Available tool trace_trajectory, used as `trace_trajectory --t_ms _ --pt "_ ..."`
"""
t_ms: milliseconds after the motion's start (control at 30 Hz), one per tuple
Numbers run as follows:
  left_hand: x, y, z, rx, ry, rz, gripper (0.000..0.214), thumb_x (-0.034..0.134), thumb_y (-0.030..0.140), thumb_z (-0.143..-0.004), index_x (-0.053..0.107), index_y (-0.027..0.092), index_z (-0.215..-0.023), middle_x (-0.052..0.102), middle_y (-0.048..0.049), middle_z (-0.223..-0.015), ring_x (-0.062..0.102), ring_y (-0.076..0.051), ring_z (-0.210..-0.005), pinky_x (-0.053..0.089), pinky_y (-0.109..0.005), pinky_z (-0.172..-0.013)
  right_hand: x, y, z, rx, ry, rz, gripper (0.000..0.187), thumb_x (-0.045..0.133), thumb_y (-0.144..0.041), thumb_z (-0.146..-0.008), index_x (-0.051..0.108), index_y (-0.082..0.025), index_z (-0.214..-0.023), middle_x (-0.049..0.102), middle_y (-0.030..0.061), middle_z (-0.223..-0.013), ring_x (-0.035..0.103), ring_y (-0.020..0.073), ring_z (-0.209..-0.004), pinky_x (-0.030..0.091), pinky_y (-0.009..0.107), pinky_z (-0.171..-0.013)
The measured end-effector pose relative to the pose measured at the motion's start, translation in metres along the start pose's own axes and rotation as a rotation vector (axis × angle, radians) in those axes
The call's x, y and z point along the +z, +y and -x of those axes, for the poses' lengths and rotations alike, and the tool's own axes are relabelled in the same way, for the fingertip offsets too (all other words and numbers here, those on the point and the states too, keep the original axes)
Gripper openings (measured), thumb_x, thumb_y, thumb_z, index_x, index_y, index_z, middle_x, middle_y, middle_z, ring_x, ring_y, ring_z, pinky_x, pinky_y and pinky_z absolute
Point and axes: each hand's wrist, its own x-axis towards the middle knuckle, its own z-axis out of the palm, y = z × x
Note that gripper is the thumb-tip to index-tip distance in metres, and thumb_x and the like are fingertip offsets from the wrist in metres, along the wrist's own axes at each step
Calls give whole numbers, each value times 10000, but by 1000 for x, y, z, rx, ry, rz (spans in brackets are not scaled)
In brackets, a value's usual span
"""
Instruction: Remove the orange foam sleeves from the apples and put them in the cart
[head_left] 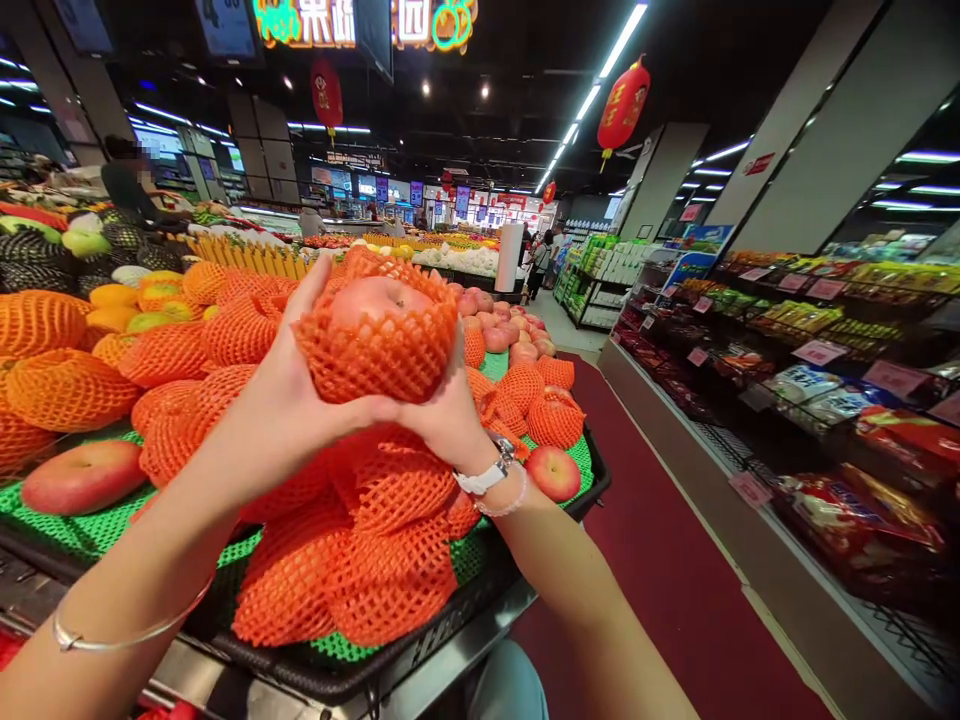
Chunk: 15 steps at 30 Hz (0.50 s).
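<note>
Between my two hands I hold up an apple (382,300) wrapped in an orange foam net sleeve (375,355). My left hand (296,370) closes round its left side, with the thumb along the bottom. My right hand (446,410) cups the right side, its thumb meeting the left one below the fruit; its other fingers are hidden behind. Below lie several sleeved fruits (394,580) on a green mesh liner (345,648). An unsleeved apple (553,472) sits right of my right wrist, and a bare red mango (84,477) lies at the left.
A black tray rim (322,685) edges the display in front of me. More sleeved fruit (71,390) is heaped on the left, with bare apples (502,325) beyond. A dark red floor (637,520) separates the stand from packaged-goods shelves (810,380). People (540,262) are farther down the aisle.
</note>
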Motion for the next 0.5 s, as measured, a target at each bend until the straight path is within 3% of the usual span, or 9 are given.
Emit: trace_trajectory --t_ms 100,200,333,400,500 --pt "9 13 -12 -82 -68 82 1074 726 622 -631 205 190 -1464 344 -163 -1490 405 -348 -1334 338 -558 -1100 -4 3 -3 -17 14 -30 922 780 -358 -630 260 -284 -1387 481 71 -1381 511 175 -1256 394 354 -1108" --pt "17 23 -25 -47 -117 77 1086 769 573 -595 234 141 -1437 317 -188 -1495 339 -357 -1373 265 -575 -1138 -5 3 -5 -41 64 -20 914 741 -344 -666 211 -279 -1407 498 82 -1369 539 178 -1222 417 364 -1086" --pt "28 24 -27 4 -24 42 1122 800 532 -555 244 67 -1411 291 -206 -1498 319 -340 -1384 252 -518 -1172 -4 4 -5 -68 79 16 942 722 -314 -681 147 -268 -1426 410 110 -1448 514 174 -1251 398 359 -1101" --pt "31 18 -23 -12 45 59 1082 803 495 -553 270 84 -1400 337 -183 -1478 362 -326 -1363 283 -484 -1173 -5 5 -5 -63 29 49 974 735 -319 -674 131 -255 -1435 360 111 -1483 455 175 -1311 329 375 -1149" --pt "29 9 -15 -52 101 77 957 754 484 -610 291 176 -1388 397 -110 -1454 423 -311 -1328 337 -487 -1151 -9 4 -7 -23 -145 91 1016 741 -362 -672 107 -251 -1458 325 76 -1512 339 172 -1396 245 404 -1189"
